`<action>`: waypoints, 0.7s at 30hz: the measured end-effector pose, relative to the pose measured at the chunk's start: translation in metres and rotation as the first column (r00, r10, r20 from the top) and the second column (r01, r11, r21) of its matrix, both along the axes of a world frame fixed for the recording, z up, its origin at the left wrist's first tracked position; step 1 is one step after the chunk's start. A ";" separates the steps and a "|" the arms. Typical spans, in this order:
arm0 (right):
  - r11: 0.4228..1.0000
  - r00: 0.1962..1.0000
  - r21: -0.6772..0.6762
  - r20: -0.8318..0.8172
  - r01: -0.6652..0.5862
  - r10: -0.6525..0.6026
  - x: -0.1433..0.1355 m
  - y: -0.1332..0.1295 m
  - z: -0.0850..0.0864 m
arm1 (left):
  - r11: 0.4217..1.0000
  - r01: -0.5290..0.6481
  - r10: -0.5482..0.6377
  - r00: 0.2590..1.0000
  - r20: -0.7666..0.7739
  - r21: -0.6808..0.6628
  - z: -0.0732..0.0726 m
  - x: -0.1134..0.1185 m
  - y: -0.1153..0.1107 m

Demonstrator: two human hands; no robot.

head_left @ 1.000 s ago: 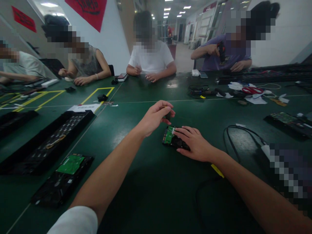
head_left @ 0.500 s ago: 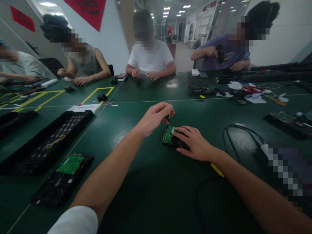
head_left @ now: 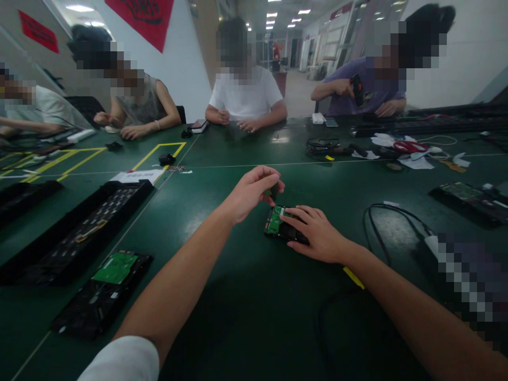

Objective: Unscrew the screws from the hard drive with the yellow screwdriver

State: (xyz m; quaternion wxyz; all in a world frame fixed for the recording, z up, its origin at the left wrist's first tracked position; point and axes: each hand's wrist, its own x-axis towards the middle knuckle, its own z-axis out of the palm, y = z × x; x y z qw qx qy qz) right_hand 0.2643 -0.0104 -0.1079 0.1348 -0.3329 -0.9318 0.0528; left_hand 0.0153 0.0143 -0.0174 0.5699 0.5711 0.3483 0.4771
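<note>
Right hand lies flat on the hard drive, steadying it mid-tabletop. Left hand pinches a small dark tool above the drive's far edge.

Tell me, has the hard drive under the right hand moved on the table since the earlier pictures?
No. The hard drive lies at the same spot, judged against the black cable.

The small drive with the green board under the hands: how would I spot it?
Start at the green table and follow both bare arms to where they meet. The right hand lies flat on a small black drive, green circuit board up. Unlike the drive in the tray lower left, it lies alone on the table.
</note>
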 end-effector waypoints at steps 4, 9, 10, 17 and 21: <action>1.000 1.000 0.005 -0.005 0.000 0.000 -0.001 0.000 0.000 | 0.999 0.004 -0.003 0.999 0.044 -0.038 -0.001 0.000 0.001; 1.000 1.000 0.006 -0.011 0.002 -0.002 -0.001 0.000 0.000 | 0.999 -0.050 0.050 0.999 0.002 0.014 0.000 -0.002 0.003; 1.000 1.000 0.006 -0.010 0.003 -0.003 -0.001 0.000 0.000 | 0.998 -0.063 0.063 0.998 -0.004 0.020 0.000 -0.002 0.003; 1.000 1.000 0.012 -0.006 0.004 -0.004 0.000 0.000 -0.002 | 1.000 -0.009 0.011 0.996 0.089 -0.028 0.000 -0.001 0.003; 1.000 1.000 0.008 -0.011 0.006 -0.006 0.000 0.000 -0.001 | 1.000 -0.025 0.025 0.998 0.063 -0.003 0.000 0.001 0.002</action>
